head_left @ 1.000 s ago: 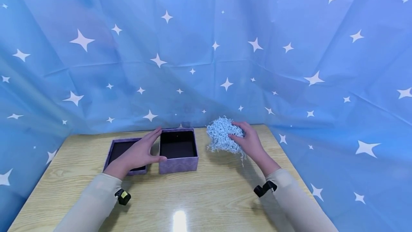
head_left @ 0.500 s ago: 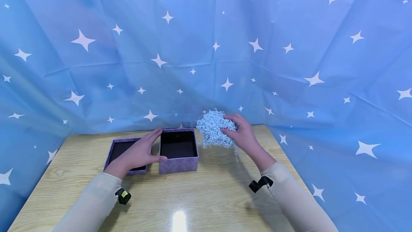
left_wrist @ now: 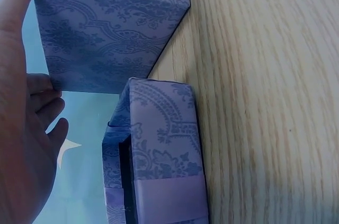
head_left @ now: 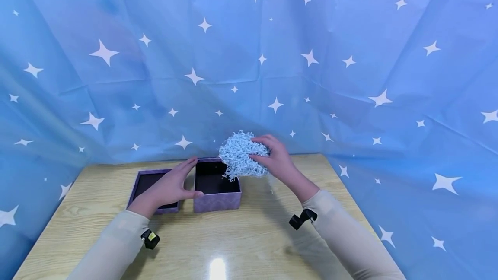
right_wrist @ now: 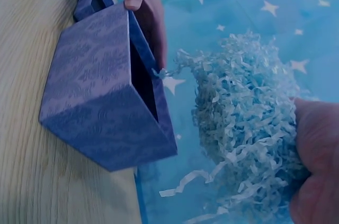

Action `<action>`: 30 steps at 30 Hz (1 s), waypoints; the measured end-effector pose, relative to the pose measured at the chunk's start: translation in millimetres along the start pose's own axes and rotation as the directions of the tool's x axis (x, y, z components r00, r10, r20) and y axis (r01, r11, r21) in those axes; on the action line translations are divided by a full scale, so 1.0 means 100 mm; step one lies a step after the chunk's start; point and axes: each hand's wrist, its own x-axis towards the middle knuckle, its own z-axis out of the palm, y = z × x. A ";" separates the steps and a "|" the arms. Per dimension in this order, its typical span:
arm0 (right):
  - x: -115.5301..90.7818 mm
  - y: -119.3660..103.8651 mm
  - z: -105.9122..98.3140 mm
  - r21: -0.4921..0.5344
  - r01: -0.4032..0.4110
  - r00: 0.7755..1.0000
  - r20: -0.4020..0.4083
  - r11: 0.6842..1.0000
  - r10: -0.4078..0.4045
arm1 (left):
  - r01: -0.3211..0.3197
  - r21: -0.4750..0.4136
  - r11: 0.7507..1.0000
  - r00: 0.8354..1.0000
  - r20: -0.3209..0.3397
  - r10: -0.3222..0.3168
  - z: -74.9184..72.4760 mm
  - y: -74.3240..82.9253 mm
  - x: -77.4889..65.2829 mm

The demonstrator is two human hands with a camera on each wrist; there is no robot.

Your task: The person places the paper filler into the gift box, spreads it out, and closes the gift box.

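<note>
A purple patterned box (head_left: 216, 184) stands open on the wooden table (head_left: 241, 237), its dark inside bare. My right hand (head_left: 272, 159) grips a wad of pale blue shredded paper (head_left: 239, 159) and holds it above the box's right rear corner. The same wad of shredded paper (right_wrist: 243, 128) hangs beside the box (right_wrist: 100, 102) in the right wrist view. My left hand (head_left: 171, 185) lies flat against the box's left wall, thumb at the front corner. In the left wrist view, that hand's fingers (left_wrist: 21, 75) touch the box wall (left_wrist: 106, 28). The purple lid (head_left: 153, 189) lies upturned left of the box.
A blue cloth with white stars (head_left: 249, 55) hangs behind and on both sides of the table. The lid (left_wrist: 159, 160) sits close beside the box, partly under my left hand. Bare wood stretches along the table's front and right.
My right hand has lifted the shredded paper off the table and carried it leftwards to above the box. The left hand has stayed against the box.
</note>
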 end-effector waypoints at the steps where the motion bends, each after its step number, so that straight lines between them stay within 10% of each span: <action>1: 0.01 -0.01 0.02 0.001 0.005 1.000 0.006 1.000 -0.005 | 0.001 0.001 1.000 1.000 0.001 -0.001 0.01 0.00 0.00; 30: 0.16 -0.18 0.57 0.005 0.077 0.987 0.142 0.997 -0.076 | -0.011 0.024 1.000 1.000 -0.010 0.012 0.02 -0.06 0.03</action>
